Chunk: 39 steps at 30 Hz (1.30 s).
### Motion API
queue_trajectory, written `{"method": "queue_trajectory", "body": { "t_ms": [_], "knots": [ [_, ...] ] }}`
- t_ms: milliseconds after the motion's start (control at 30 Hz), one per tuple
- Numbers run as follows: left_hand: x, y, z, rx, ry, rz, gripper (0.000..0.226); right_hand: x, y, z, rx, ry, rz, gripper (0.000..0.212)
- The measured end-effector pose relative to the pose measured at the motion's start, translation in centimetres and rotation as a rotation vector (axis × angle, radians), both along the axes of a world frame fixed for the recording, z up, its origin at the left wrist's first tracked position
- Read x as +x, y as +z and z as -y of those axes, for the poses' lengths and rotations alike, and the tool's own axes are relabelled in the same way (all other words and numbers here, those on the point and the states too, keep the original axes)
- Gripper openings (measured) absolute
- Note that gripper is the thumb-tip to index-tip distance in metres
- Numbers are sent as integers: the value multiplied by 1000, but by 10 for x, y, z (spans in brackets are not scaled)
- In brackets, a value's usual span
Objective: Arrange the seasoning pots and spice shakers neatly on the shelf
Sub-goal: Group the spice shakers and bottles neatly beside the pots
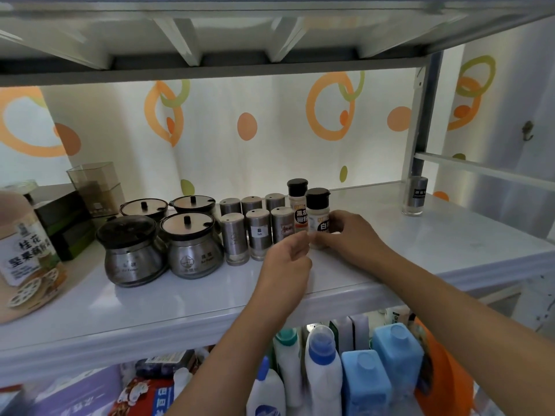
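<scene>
Four steel seasoning pots with black lids stand in two rows on the white shelf. To their right, several steel spice shakers form two rows of three. A black-capped black pepper bottle stands behind a white pepper bottle at the right end of the rows. My right hand grips the white pepper bottle from the right. My left hand is curled, its fingertips against the bottle's base, and it hides the foot of the nearest shaker. One more shaker stands alone at the far right.
A large beige jar, dark green boxes and a smoky plastic container fill the shelf's left end. A grey upright post rises at the back right. Detergent bottles crowd the shelf below.
</scene>
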<state>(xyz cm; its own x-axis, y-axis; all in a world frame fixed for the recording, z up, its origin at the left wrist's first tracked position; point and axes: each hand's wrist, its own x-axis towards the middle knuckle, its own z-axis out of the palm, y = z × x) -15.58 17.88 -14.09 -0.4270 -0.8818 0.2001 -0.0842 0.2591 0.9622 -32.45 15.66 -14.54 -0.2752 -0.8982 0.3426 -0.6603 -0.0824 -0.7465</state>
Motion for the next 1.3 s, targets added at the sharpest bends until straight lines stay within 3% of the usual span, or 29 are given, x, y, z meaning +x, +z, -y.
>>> {"method": "queue_trajectory", "body": {
  "t_ms": [200,767,1300],
  "knots": [
    [5,-2,0,18,6,-52,57,2,2,-4,-56,36,88,53],
    [3,-3,1,44,62,-82,57,5,1,-8,-50,78,-43,42],
    [3,3,-2,81,37,-80,53,4,-2,-7,-24,63,-116,44]
  ]
}}
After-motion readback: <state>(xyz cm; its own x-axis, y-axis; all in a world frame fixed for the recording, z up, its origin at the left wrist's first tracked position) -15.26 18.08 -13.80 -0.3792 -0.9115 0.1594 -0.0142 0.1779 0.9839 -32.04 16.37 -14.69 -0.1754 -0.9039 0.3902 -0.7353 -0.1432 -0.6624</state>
